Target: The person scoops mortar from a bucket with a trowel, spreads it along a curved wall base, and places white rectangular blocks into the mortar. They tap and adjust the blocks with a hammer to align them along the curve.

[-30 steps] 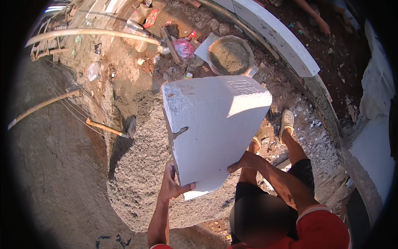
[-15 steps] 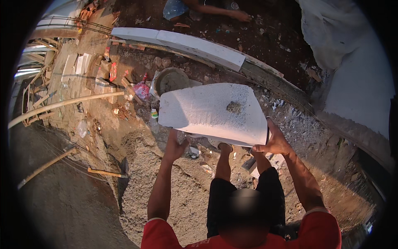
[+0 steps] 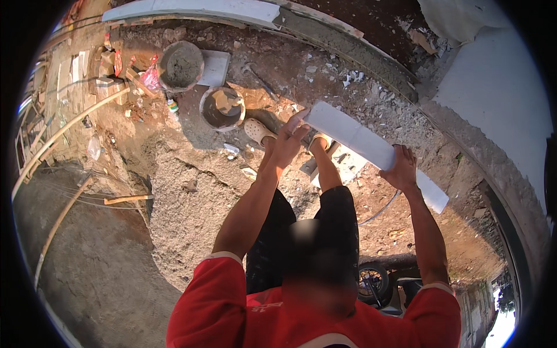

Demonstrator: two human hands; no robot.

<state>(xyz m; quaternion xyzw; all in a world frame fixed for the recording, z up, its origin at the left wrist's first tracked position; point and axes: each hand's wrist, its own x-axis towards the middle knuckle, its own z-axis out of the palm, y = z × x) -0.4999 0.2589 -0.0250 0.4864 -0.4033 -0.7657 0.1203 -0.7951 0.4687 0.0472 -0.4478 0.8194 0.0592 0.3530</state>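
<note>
A long white lightweight concrete block (image 3: 354, 135) is held up between my two hands, slanting down to the right with a narrow face toward me. My left hand (image 3: 289, 142) grips its far-left end, fingers bent over the edge. Farther along, my right hand (image 3: 400, 169) clasps the near side, and the block's right end juts out past it. Below the block are my feet in beige clogs (image 3: 258, 131). To the left stand a bucket of grey mortar (image 3: 181, 65) and a second bucket (image 3: 223, 108) with a tan lump and possibly a tool inside.
Across the top runs a row of laid white blocks (image 3: 191, 8), continued rightward by a grey mortar strip (image 3: 331, 39). A hammer-like tool (image 3: 261, 81) and a white slab (image 3: 214, 68) lie nearby. A sand heap (image 3: 197, 200) is at left, a motorcycle wheel (image 3: 372, 282) behind me.
The block has swung from its broad face to a narrow one and moved right, with my left hand now higher. The laid row has slid up and left in view; another person's arm is out of view.
</note>
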